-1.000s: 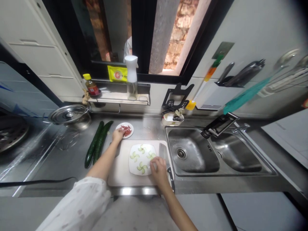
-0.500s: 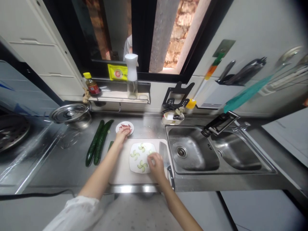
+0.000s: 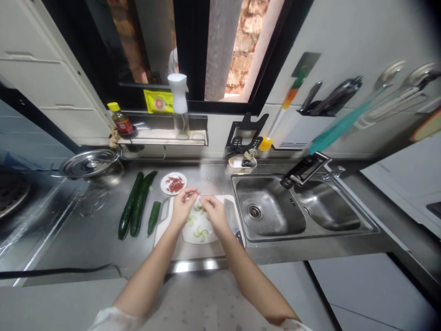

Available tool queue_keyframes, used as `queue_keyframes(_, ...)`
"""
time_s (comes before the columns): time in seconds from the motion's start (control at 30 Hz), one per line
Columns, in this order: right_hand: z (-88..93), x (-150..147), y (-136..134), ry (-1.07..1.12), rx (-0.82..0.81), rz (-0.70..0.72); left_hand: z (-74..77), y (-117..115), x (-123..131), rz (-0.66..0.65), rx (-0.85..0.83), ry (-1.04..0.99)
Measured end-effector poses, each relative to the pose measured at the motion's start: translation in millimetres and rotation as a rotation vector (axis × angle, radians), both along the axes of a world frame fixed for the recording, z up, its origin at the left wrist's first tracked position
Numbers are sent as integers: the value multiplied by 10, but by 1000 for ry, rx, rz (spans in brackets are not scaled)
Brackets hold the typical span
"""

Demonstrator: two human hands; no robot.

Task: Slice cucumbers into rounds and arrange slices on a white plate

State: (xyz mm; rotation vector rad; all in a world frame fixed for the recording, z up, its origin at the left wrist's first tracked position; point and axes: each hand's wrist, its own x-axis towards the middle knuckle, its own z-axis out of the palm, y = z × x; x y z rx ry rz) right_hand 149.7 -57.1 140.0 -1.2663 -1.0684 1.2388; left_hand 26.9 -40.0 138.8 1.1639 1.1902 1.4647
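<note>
My left hand hovers over the upper left of a white square plate, thumb and fingertips pinched close together. Facing it, my right hand is also closed in a pinch above the plate's upper right. Anything between either set of fingertips is too small to make out. Pale green cucumber slices lie on the plate in pinwheel shapes, some partly covered by my hands. The plate rests on a white cutting board. Behind my left hand stands a small round dish of chopped red pieces.
Two long cucumbers and a shorter cucumber piece lie left of the board. A knife lies on the board's right side, partly hidden by my right arm. A double sink is to the right, a lidded pot at the back left.
My left hand has left the dish of red pieces and come right over the plate. My right hand has moved up toward it. The whole view has shifted slightly.
</note>
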Motion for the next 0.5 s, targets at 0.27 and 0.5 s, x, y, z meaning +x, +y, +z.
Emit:
queue_keyframes(0.27,44,-16,7,210,-163,23,25,-140,20,43,77,124)
queue_keyframes(0.5,18,18,-35,234,-180,34,32,-228,25,40,100,196)
